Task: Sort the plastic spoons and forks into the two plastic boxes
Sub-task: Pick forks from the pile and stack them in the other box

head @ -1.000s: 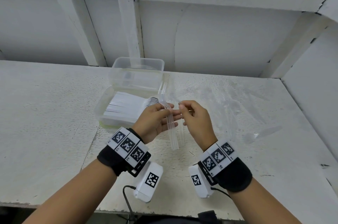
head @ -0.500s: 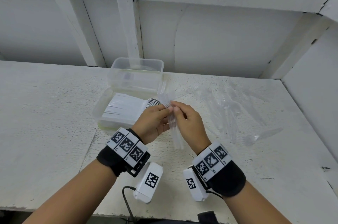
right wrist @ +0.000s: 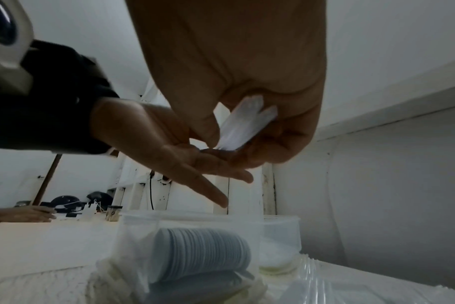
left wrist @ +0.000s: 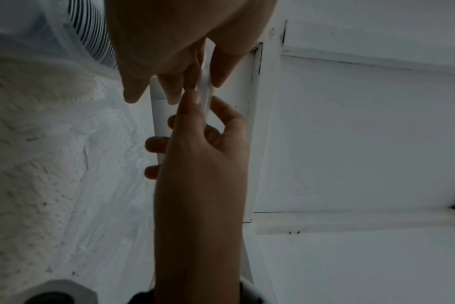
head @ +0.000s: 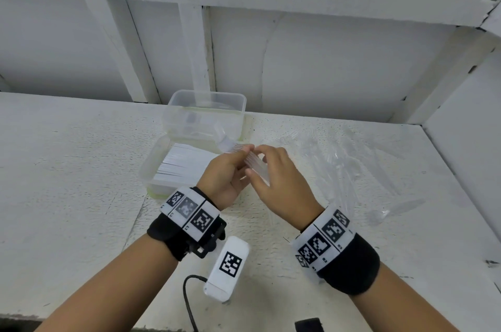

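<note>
Both hands hold one stack of clear plastic cutlery [head: 231,145] above the table, just right of the boxes; whether it is spoons or forks is too blurred to tell. My left hand [head: 240,161] pinches the stack near its head end. My right hand [head: 254,161] grips the handle end [right wrist: 247,125] between thumb and fingers. The near clear box [head: 147,169] holds a packed row of white spoons [head: 184,166], whose bowls [right wrist: 200,251] show in the right wrist view. Behind it stands the far clear box [head: 206,115], its contents hard to make out.
Several loose clear cutlery pieces [head: 352,163] lie scattered on the white table to the right, one clear spoon [head: 390,212] nearest the front. A white marker-tagged device [head: 227,269] with a cable lies near the front edge. White walls close the back and right.
Both hands have moved left and away from me, toward the boxes, with the stack. The stack now lies more slanted, its head end over the near box's right corner.
</note>
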`<state>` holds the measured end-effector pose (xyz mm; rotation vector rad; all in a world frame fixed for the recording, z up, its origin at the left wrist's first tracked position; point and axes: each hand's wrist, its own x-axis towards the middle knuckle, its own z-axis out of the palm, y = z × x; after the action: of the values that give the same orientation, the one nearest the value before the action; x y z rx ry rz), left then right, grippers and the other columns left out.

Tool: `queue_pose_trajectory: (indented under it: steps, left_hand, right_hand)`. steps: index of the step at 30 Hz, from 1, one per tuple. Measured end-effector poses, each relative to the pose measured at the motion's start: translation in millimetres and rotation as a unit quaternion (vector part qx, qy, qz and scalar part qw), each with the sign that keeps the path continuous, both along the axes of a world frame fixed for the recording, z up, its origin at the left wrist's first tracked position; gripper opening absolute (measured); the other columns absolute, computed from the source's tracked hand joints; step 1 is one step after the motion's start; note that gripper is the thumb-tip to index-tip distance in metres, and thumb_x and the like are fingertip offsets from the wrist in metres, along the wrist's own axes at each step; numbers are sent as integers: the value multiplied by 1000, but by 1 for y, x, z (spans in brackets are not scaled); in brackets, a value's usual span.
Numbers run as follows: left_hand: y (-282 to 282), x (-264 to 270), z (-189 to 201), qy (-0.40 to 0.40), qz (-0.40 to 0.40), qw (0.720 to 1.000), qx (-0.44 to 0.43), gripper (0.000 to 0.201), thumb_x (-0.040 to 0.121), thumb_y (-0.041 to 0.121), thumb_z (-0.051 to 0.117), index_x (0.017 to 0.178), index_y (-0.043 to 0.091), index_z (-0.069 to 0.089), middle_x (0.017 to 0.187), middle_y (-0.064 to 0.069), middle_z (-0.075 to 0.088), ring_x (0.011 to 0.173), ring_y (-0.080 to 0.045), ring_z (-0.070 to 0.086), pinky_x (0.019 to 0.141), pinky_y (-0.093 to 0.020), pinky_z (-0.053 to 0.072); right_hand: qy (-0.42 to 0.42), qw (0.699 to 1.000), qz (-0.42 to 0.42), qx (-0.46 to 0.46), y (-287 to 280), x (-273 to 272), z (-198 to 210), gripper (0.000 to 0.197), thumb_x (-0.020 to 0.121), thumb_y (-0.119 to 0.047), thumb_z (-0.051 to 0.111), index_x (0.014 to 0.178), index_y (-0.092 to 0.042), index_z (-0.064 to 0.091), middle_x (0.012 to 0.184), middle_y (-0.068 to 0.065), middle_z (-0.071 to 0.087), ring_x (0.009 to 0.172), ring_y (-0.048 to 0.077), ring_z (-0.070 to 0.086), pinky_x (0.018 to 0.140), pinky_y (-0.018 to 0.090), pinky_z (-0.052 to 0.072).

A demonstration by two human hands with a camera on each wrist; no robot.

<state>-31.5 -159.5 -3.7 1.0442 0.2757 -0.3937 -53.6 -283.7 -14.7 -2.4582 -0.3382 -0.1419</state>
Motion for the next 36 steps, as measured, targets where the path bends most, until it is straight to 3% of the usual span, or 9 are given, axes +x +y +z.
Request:
queue_pose_trajectory:
  steps: [2,6,11,13,15,18,27,32,36]
  left_hand:
    - [1,3,3,27,26,998,-42,15,96,18,47,92,14,61,74,2,61,67,-9,55,56,-20,50]
    - [5,11,3,30,22,997,-67,13,95,20,50,95,17,63,75,2,62,75,-12,56,81,-29,42]
    - [22,26,10,-34,-73,996,47,20,96,23,47,94,11,63,89,-4,64,85,-15,60,89,-28,44]
    - [37,38,18,-68,-109,973,190,19,96,21,49,98,8,63,95,-6,66,88,-16,62,88,-27,48]
    - [62,57,27,-121,-131,917,358,17,95,19,50,99,8,62,92,-4,65,80,-13,60,78,-23,51]
    - [104,95,41,-161,-111,856,479,18,96,19,49,104,8,61,88,-1,64,72,-11,57,68,-21,49]
    - [171,186,26,-35,-91,781,617,25,93,19,52,105,-2,59,98,-14,58,88,-25,54,76,-35,51]
    - [168,200,5,11,-120,776,619,31,94,17,52,115,-5,53,106,-21,63,86,-29,60,83,-42,53]
    - [167,208,-4,13,-147,761,631,11,91,2,47,86,1,57,101,-25,65,79,-32,61,82,-43,55]
  right_hand:
    - [-10,997,23,-70,1,3,5,47,96,-37,43,138,-18,32,126,5,47,100,22,57,76,32,48]
    - [-29,992,46,-111,2,15,10,41,100,-33,34,138,-18,31,119,4,54,87,26,61,67,33,48]
    - [-19,995,66,-74,0,38,28,36,99,-29,39,133,-18,39,115,5,60,93,27,61,70,33,44]
    - [-13,995,60,-74,-2,57,40,35,98,-28,41,132,-17,41,115,6,62,99,26,60,70,29,36]
    - [-2,995,55,-78,-3,79,52,36,98,-28,41,132,-17,41,119,6,61,103,26,58,72,29,36]
    - [18,994,59,-94,3,116,62,34,98,-28,41,131,-16,40,121,6,60,102,29,58,77,32,41]
    - [41,964,93,-248,53,208,43,32,96,-24,38,127,-15,43,105,11,62,77,25,51,65,30,38]
    - [46,942,123,-308,72,235,17,34,97,-21,35,130,-16,40,111,9,61,93,29,58,67,30,38]
    - [2,916,130,-380,84,248,-1,37,97,-14,33,133,-15,37,113,9,59,92,30,60,62,29,37]
